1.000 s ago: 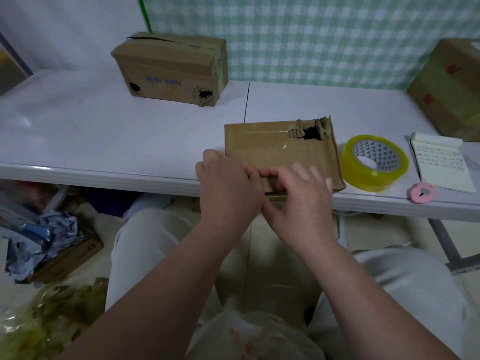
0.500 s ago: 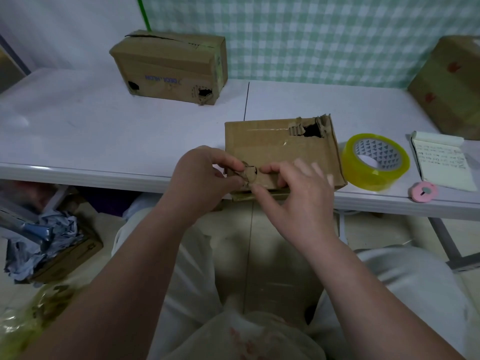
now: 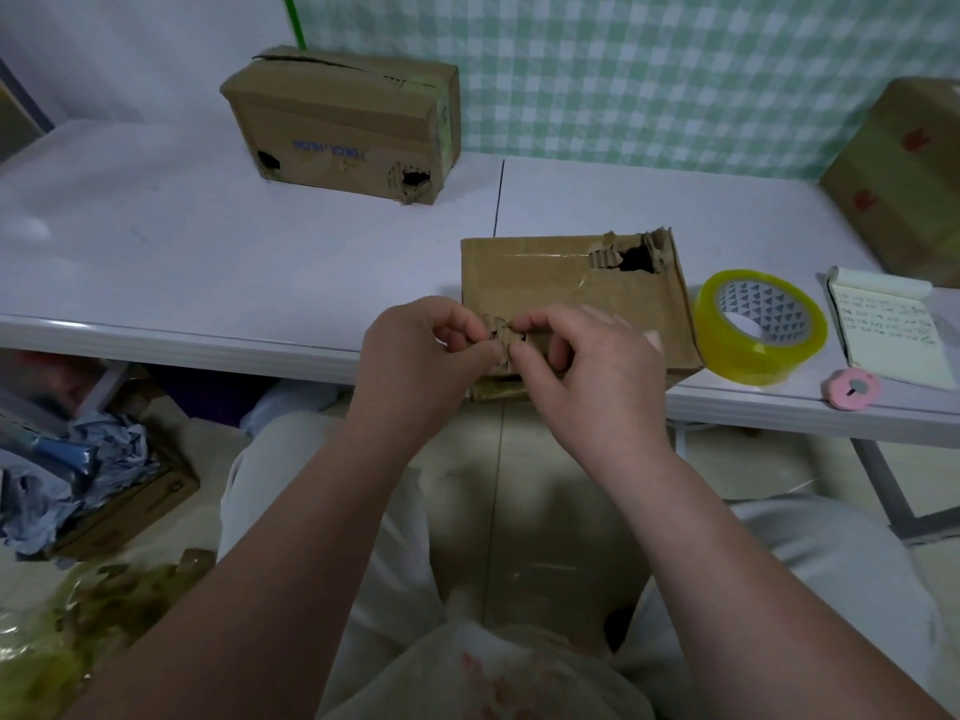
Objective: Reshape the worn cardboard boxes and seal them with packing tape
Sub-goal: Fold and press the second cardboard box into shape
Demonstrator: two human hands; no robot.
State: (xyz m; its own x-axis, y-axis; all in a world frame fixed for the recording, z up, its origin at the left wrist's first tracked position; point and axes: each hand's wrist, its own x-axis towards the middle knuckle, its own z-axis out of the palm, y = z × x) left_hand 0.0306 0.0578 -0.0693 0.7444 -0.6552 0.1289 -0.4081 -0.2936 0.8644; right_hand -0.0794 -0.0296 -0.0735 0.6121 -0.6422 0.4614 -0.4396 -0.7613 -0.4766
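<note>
On the floor at far left, a low cardboard tray [image 3: 130,506] holds crumpled blue paper. At the back left of the white worktop [image 3: 156,241] stands a worn brown cardboard box with blue lettering [image 3: 343,122]. Its top seam is split and its front face has two holes; its position is unchanged.

At the worktop's front edge, the left hand [image 3: 415,356] pinches a torn corrugated flap [image 3: 496,330] between thumb and curled fingers. The flap is on the near side of a flat brown cardboard box [image 3: 545,272], which has a ragged hole [image 3: 631,259] near its far right corner. The right hand [image 3: 597,376] lay with fingers spread on this box half a second ago. It now pinches the same flap with thumb and forefinger.

Just right of the box lies a yellow-tinted roll of packing tape [image 3: 758,324], unmoved. Beyond it are a pink round disc [image 3: 852,389] and a lined notepad [image 3: 883,324].
</note>
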